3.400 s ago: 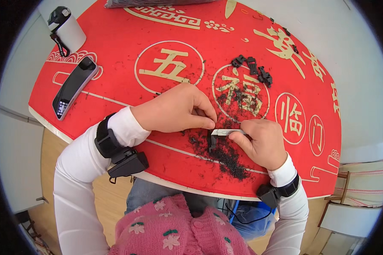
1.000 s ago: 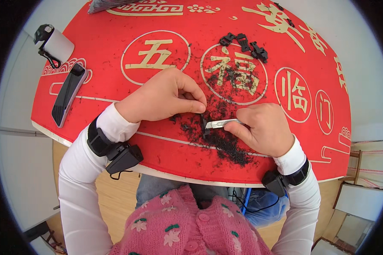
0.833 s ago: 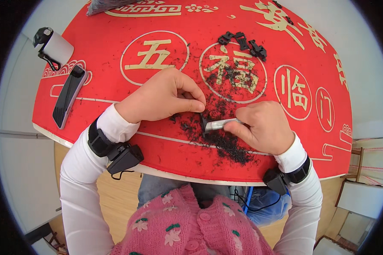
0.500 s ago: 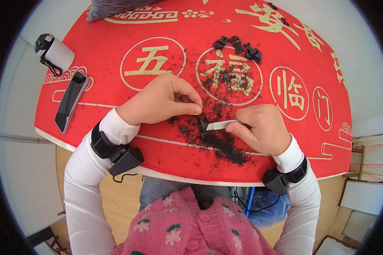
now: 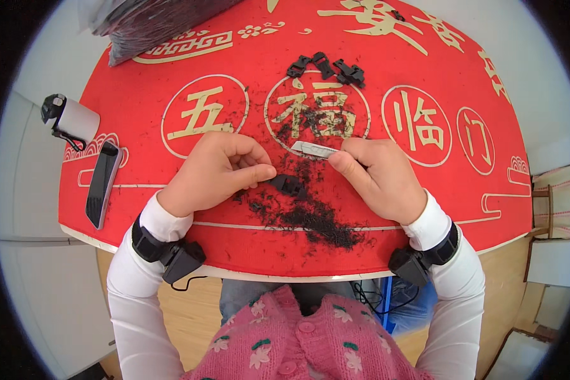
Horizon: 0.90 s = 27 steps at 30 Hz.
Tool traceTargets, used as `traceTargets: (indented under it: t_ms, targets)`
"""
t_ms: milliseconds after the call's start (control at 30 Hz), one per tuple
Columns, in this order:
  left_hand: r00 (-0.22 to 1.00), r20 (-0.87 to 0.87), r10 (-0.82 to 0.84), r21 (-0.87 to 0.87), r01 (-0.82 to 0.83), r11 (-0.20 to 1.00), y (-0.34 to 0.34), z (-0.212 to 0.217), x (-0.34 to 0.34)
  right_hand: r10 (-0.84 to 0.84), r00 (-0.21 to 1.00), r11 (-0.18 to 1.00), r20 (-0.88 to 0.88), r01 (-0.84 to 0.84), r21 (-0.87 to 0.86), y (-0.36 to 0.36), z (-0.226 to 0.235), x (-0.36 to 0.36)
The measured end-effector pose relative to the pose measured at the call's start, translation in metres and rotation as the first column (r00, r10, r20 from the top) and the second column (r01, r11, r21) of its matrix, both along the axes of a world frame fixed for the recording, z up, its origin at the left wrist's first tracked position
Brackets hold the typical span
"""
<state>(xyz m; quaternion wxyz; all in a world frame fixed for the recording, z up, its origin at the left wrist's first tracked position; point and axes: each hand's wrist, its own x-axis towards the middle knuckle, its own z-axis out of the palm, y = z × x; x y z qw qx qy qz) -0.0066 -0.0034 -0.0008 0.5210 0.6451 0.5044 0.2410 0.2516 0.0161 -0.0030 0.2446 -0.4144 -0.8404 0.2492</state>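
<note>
My left hand (image 5: 225, 168) pinches one end of a small black plastic buckle (image 5: 289, 185), which is held out over the table toward the middle. In my right hand (image 5: 383, 177) is a flat grey metal blade (image 5: 313, 149), gripped between thumb and curled fingers, its tip pointing left. The blade is above and to the right of the buckle, apart from it. Under and around the buckle lies a pile of thin black shavings (image 5: 326, 225), spread over the red tablecloth (image 5: 259, 247).
Several black buckles (image 5: 323, 66) lie in a row farther back. To the left are a phone (image 5: 103, 183) and a white bottle with a black lid (image 5: 76, 120). A plastic bag of dark pieces (image 5: 155, 25) sits at the far left. The table's near edge (image 5: 285, 277) runs before me.
The blade has come away from the buckle and moved up. My left hand has lowered slightly, turning the buckle so it lies more level. The whole view has shifted a little.
</note>
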Motion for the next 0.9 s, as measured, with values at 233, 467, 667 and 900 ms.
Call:
traceTargets:
  t_ms: [233, 467, 667, 900]
  targets:
    - [0.999, 0.045, -0.011, 0.028, 0.01, 1.0, -0.0022, -0.0017, -0.0013, 0.005, 0.999, 1.0, -0.037, -0.006, -0.029, -0.0018, -0.001, 0.0009]
    - [0.996, 0.047, 0.072, -0.008, -0.072, 0.997, -0.0025, 0.0009, -0.0014, 0.013, 0.996, 0.999, -0.092, -0.016, -0.029, -0.0002, -0.0059, 0.0018]
    - [0.991, 0.048, 0.127, -0.006, -0.127, 0.992, -0.0016, 0.0001, -0.0009, 0.003, 0.996, 0.998, -0.092, -0.009, -0.068, -0.001, -0.0034, 0.0019]
    - [0.982, 0.105, 0.156, -0.009, -0.156, 0.988, -0.0008, -0.0011, -0.0027, 0.017, 0.996, 0.997, -0.085, -0.024, -0.08, 0.0003, -0.0026, 0.0014]
